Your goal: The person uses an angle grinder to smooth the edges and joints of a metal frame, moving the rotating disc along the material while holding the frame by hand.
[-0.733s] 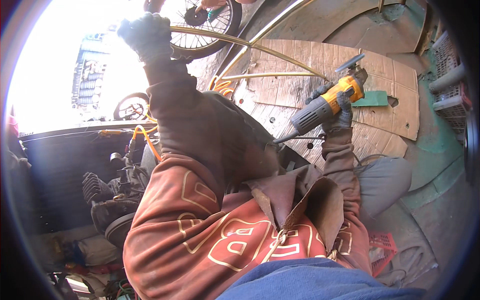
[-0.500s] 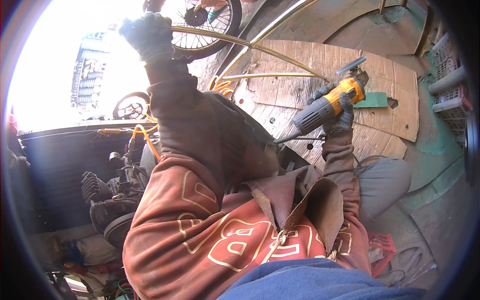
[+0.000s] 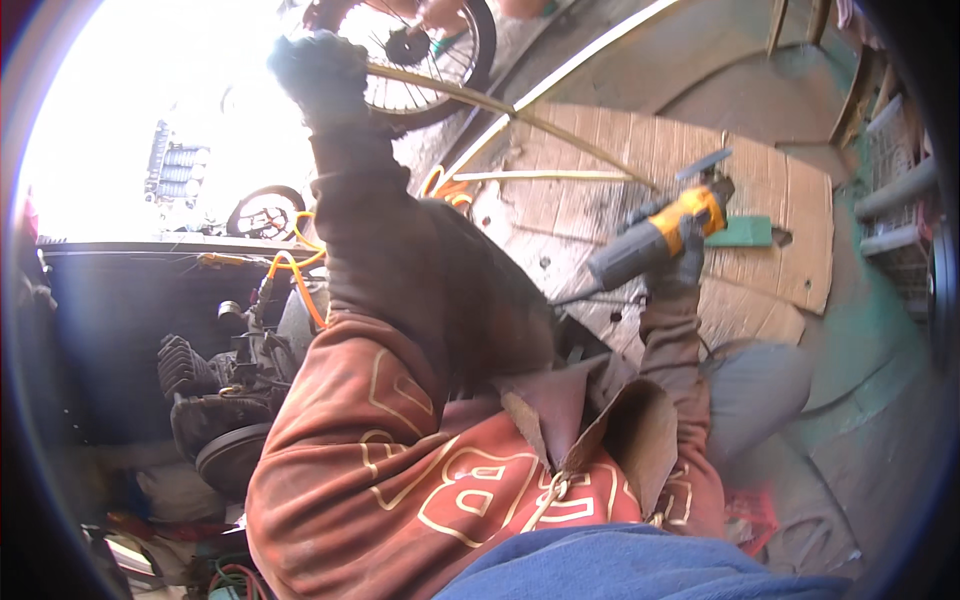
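My left hand (image 3: pixel 320 78), in a dark grey work glove, is stretched far to the upper left and closed round the end of a thin brass-coloured metal tube (image 3: pixel 440 86). The tube belongs to a frame of crossing tubes that runs over the cardboard (image 3: pixel 740 150). In my right hand (image 3: pixel 680 255), also gloved, is a yellow and grey angle grinder (image 3: pixel 660 235). Its disc (image 3: pixel 703 165) points away from me, just right of the tube's far end and apart from it. The grinder's cord trails toward my lap.
A green flat piece (image 3: pixel 745 231) lies on the cardboard beside the grinder. A spoked wheel (image 3: pixel 425 60) stands at the top, where another person's hand (image 3: pixel 440 15) shows. At left are an engine (image 3: pixel 225 385) and an orange hose (image 3: pixel 283 262); at right, crates (image 3: pixel 895 215).
The view has shifted a little, so the cardboard and wheel sit lower in the picture. My left hand appears slightly farther right. Both hands keep their holds.
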